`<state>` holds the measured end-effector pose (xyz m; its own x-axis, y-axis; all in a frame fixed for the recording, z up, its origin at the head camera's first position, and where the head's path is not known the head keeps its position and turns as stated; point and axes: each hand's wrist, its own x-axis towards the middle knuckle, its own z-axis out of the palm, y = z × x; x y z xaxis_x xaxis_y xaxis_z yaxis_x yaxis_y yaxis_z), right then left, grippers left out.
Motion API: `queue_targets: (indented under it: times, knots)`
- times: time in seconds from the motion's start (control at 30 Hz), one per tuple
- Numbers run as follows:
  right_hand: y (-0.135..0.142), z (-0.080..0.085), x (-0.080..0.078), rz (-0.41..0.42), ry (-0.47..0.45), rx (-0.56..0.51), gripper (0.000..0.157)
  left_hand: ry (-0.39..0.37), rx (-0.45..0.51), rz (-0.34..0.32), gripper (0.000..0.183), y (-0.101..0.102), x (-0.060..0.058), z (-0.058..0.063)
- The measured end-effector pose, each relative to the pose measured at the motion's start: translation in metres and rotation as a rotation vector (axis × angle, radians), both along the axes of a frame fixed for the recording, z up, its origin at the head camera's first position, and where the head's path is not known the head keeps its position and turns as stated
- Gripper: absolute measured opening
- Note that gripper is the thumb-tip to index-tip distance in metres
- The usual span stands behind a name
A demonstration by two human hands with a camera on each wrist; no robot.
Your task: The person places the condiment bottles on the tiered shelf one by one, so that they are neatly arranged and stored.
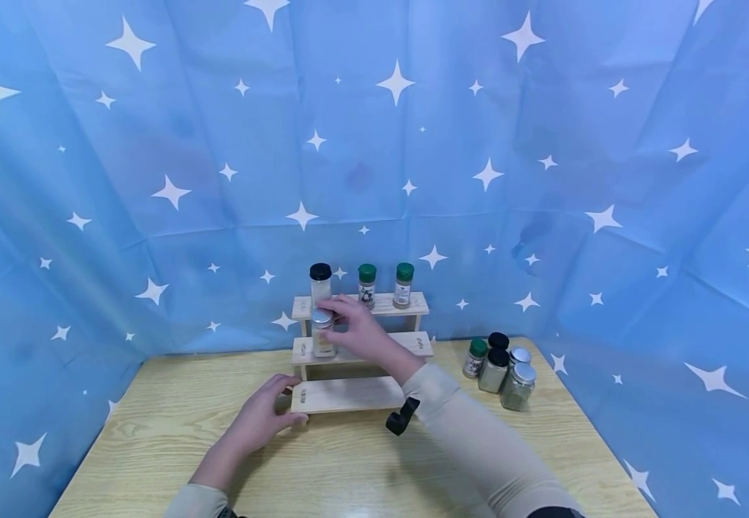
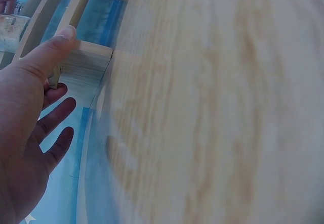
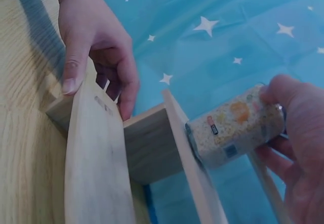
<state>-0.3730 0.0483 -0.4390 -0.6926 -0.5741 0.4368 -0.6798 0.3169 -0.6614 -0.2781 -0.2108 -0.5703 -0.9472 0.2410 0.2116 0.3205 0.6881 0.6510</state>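
The right hand (image 1: 362, 335) pinches a see-through jar (image 1: 322, 342), its orange picture (image 3: 240, 112) clear only from the right wrist; the left hand (image 1: 261, 416) grips the wooden rack's (image 1: 351, 394) front-left corner.

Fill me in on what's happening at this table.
A person's right hand holds a silver-lidded jar at the left end of the middle shelf of a wooden rack. The left hand grips the left end of the bottom shelf. A black-capped jar and two green-capped jars stand on the top shelf, with five more jars grouped on the table to the right.
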Motion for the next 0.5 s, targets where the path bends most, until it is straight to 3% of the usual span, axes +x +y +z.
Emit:
queue_targets:
  times: [0.5]
  knots:
    - [-0.002,-0.015,-0.001,-0.016,-0.095,-0.087,0.059,-0.011,0.003,0.000,0.072,0.000,0.000,0.000]
